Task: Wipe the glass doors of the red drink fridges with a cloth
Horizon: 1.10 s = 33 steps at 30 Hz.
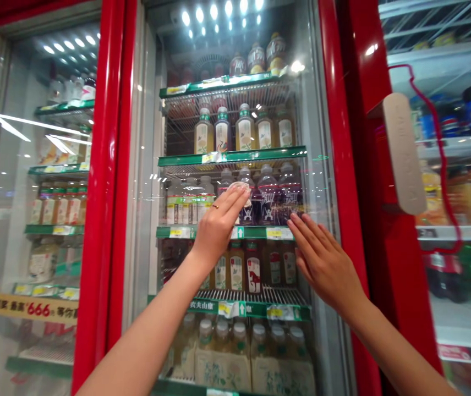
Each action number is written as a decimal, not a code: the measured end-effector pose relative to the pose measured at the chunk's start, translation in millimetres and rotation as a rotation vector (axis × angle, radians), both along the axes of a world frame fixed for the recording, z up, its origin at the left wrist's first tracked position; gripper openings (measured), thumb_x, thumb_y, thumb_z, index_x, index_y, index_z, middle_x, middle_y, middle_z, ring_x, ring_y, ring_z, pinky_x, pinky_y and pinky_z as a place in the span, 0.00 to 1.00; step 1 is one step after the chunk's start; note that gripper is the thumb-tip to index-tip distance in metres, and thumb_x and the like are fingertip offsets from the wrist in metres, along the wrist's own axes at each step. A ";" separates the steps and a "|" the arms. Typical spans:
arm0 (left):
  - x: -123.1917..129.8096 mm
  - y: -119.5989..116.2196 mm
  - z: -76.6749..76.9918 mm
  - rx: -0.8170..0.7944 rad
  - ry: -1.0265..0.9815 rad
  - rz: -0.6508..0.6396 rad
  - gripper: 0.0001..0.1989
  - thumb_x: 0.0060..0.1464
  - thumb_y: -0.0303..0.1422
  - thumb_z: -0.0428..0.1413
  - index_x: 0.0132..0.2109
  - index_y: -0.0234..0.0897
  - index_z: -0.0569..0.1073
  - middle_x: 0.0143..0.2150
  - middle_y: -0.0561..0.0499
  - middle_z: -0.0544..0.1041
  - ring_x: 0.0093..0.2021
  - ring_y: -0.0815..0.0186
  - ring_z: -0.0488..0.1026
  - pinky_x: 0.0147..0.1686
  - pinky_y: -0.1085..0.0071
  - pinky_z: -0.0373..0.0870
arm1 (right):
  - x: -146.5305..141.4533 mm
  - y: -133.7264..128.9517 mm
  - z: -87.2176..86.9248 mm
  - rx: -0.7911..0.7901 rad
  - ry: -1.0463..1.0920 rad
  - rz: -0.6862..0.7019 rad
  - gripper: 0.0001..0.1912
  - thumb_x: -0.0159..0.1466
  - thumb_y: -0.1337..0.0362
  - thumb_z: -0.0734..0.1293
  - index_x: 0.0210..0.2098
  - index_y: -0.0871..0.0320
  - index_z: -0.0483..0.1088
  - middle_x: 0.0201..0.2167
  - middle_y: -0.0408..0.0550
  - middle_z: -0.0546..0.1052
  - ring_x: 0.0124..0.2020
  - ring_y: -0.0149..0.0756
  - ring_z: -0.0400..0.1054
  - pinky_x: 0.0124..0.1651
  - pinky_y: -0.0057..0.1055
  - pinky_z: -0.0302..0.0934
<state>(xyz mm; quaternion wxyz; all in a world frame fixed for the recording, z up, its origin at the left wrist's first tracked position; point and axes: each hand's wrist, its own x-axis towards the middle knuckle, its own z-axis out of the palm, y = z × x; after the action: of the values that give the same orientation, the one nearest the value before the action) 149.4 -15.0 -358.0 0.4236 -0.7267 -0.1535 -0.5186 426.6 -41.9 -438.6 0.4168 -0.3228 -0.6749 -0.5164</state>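
My left hand (218, 223), with a ring on one finger, presses a small white cloth or tissue (245, 190) against the glass door (316, 181) of a red-framed drinks fridge. Most of the cloth is hidden beneath my fingers. To the right, my right hand (328, 269) is held flat with fingers stretched out and nothing in it. It is at the glass; whether the palm touches it I cannot tell. Behind the pane, bottles of dark purple drink (267, 192) stand on a shelf, level with my hands.
Green-edged shelves (256, 155) carry several rows of bottles, with packs of bottles (223, 363) at the bottom. A second red-framed glass door (60, 203) is at the left. On the right are a beige handle-like box (404, 154), a red cord (439, 132) and a shelf unit of soft drinks.
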 end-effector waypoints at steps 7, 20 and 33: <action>20.1 6.1 30.0 -0.031 -0.094 -0.007 0.50 0.56 0.08 0.46 0.80 0.52 0.56 0.79 0.51 0.66 0.80 0.57 0.60 0.80 0.46 0.62 | -1.5 1.2 -1.5 -0.015 0.022 0.031 0.48 0.75 0.70 0.63 0.82 0.50 0.30 0.81 0.45 0.54 0.80 0.44 0.52 0.81 0.49 0.54; 9.1 4.8 19.2 -0.030 -0.092 -0.026 0.53 0.55 0.07 0.46 0.80 0.55 0.55 0.78 0.52 0.67 0.80 0.58 0.61 0.79 0.46 0.64 | -4.3 0.4 -3.7 -0.004 0.032 0.024 0.48 0.74 0.70 0.63 0.82 0.52 0.30 0.81 0.47 0.55 0.81 0.44 0.50 0.81 0.50 0.55; 14.0 -1.9 1.3 -0.043 0.009 -0.065 0.48 0.58 0.09 0.45 0.79 0.51 0.58 0.77 0.49 0.70 0.79 0.60 0.61 0.77 0.47 0.67 | -5.4 0.2 -3.7 0.011 0.035 0.037 0.49 0.74 0.71 0.63 0.82 0.52 0.29 0.79 0.48 0.59 0.81 0.46 0.52 0.79 0.52 0.59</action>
<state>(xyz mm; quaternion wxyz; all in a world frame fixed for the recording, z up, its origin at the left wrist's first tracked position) 163.4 -17.0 -356.7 0.3915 -0.7424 -0.1391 -0.5255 421.3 -41.8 -442.3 0.4397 -0.3172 -0.6705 -0.5065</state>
